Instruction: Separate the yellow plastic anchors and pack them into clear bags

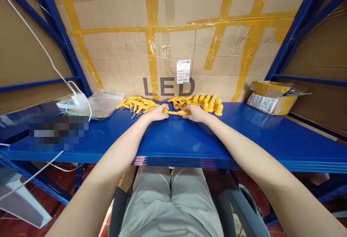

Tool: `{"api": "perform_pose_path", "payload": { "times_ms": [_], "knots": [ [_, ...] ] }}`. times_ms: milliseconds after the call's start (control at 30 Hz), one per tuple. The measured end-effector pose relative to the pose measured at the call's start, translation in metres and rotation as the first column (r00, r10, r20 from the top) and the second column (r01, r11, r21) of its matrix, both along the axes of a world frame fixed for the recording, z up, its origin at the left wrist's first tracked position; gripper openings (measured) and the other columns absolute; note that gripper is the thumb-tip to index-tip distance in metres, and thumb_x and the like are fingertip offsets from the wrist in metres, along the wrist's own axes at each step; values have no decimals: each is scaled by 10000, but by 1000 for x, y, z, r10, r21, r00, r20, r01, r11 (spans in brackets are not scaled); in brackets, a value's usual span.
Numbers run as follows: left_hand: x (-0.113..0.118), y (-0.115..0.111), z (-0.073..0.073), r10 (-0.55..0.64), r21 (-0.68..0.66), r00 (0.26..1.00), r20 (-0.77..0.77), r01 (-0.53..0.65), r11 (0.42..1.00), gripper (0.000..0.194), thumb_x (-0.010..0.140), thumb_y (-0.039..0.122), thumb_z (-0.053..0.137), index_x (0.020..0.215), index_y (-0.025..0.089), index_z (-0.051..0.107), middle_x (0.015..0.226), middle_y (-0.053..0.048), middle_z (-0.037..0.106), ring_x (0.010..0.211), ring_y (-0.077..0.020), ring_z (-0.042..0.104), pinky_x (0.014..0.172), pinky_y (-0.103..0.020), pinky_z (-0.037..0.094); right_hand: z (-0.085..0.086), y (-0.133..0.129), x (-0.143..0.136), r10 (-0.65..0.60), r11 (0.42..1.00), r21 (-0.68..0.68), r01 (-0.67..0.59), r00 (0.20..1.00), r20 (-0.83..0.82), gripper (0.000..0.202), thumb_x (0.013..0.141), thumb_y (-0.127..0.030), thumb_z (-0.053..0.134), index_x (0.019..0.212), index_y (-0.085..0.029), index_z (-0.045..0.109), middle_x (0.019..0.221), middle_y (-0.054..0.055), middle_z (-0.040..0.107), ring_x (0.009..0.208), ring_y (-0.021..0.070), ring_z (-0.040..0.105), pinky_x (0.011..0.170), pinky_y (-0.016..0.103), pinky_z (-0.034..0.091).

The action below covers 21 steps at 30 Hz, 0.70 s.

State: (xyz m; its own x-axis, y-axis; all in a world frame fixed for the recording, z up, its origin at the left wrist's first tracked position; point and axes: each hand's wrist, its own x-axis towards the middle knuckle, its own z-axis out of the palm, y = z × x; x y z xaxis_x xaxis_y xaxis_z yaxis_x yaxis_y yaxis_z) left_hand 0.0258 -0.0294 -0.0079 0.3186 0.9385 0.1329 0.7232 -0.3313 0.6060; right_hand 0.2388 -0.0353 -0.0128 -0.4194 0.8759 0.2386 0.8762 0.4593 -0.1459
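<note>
Both hands hold the two ends of a yellow plastic piece with a ribbed stem, just above the blue tabletop. My left hand is closed on its left end, and my right hand is closed on its right end. Left of my left hand lies a heap of yellow handles with metal spirals, like corkscrews. Behind my hands are several yellow T-shaped pieces. Hollow yellow sleeves stand upright in a cluster beyond my right hand. My fingers hide parts of the held piece.
A blue metal bench stands before a large taped cardboard sheet. On the left are a clear plastic bag, a white plug with cable and a blurred-out object. A small opened carton sits at the right.
</note>
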Motion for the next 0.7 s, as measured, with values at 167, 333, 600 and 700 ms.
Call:
{"api": "perform_pose_path", "payload": {
  "times_ms": [167,333,600,700],
  "knots": [
    [-3,1,-2,-71,90,964,-255,97,991,202,666,184,549,858,227,506,593,45,625,579,-171,620,570,-247,425,0,0,0,97,995,-28,-100,990,-97,320,778,-199,636,1096,-174,663,1106,84,677,1039,256,611,909,350,449],
    [-5,3,-2,-64,79,967,-246,85,993,208,652,189,545,848,234,494,571,57,625,580,-173,628,571,-246,419,-1,3,5,96,989,-84,-120,964,-247,441,730,-165,676,1164,-154,599,1188,92,627,1009,209,609,889,321,465],
    [-7,2,-1,-42,72,973,-227,59,996,167,657,192,552,801,233,478,618,45,657,598,-172,630,581,-250,416,-3,11,21,-44,912,-362,-192,833,-551,323,693,-210,722,981,-139,593,916,54,683,815,146,638,788,279,509],
    [-7,2,-1,-42,63,974,-221,58,996,172,646,189,557,797,235,489,637,48,668,588,-165,627,580,-247,418,-1,8,21,-64,879,-411,-242,794,-604,292,669,-204,742,929,-152,619,877,40,697,812,147,645,799,276,510]
  ]
}}
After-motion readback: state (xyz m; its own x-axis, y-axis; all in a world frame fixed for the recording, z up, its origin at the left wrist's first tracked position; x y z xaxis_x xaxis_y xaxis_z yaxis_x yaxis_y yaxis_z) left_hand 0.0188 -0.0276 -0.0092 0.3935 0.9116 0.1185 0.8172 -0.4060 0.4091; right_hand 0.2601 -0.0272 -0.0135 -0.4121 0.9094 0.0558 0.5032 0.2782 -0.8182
